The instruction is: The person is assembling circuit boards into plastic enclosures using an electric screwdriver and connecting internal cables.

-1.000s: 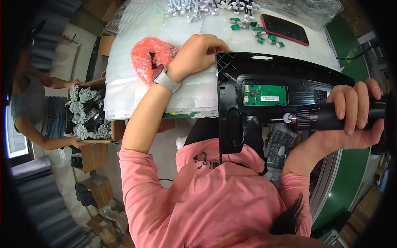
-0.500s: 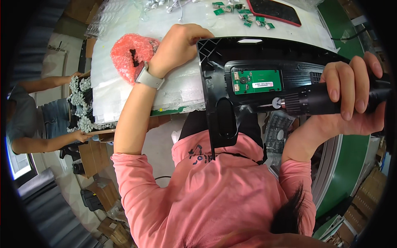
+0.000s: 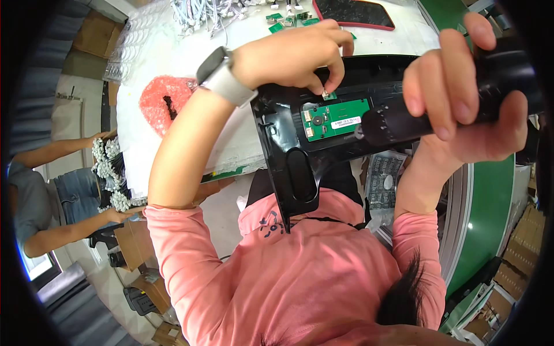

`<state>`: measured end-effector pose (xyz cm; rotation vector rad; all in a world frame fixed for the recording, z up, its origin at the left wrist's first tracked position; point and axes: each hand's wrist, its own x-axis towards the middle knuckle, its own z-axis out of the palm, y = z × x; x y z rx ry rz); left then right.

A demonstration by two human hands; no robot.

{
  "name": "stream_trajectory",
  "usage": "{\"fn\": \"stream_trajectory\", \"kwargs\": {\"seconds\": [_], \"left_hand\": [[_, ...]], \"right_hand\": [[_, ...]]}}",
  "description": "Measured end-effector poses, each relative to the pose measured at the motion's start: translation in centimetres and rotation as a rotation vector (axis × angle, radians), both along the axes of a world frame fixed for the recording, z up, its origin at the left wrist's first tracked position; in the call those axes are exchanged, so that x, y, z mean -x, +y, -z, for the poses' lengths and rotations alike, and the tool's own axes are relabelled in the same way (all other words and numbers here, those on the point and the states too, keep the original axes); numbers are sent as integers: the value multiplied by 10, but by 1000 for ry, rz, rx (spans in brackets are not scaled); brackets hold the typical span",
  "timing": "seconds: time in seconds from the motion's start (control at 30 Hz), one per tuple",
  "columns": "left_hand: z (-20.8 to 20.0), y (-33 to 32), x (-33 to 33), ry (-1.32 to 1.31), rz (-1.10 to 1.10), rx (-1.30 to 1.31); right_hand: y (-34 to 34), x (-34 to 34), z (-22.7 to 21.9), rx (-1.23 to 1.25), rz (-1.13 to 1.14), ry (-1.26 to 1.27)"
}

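In front of me a black plastic housing (image 3: 277, 164) stands tilted at the table's near edge. A green circuit board (image 3: 321, 128) with a white label sits in its recess. Reaching over the housing, my left hand (image 3: 288, 57) pinches a small green connector board (image 3: 330, 96) between thumb and fingertips, just above the larger board. My right hand (image 3: 441, 86) is wrapped round a black electric screwdriver (image 3: 395, 122). The screwdriver's front end lies over the right part of the circuit board, and its tip is hard to make out.
Pink bubble wrap (image 3: 151, 106) lies on the white table at left. Farther back are white cables (image 3: 199, 14), several small green boards (image 3: 275, 27) and a red-edged phone (image 3: 355, 12). At far left, a co-worker's hands hold a box of white-tipped cables (image 3: 108, 158).
My left hand has moved right, from the housing's far left corner to above the circuit board, and now shows a small green board. The screwdriver has shifted up and left over the larger board.
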<state>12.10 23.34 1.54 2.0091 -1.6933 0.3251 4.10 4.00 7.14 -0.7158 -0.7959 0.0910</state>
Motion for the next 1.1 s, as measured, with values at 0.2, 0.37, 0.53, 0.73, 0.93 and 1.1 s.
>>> {"fn": "stream_trajectory", "kwargs": {"seconds": [0.2,0.37,0.53,0.73,0.93,1.1], "left_hand": [[11,0,-2,327,-117,-290],[12,1,-4,391,-136,-330],[17,3,-3,367,-96,-196],[19,1,0,434,-120,-175],[17,2,1,437,-144,-210],[19,3,-1,437,-165,-219]], "right_hand": [[22,0,8,56,132,131],[37,0,15,108,232,239],[42,2,22,145,308,322],[41,-8,30,97,234,289],[43,-5,29,116,251,305],[43,-9,29,137,244,291]]}}
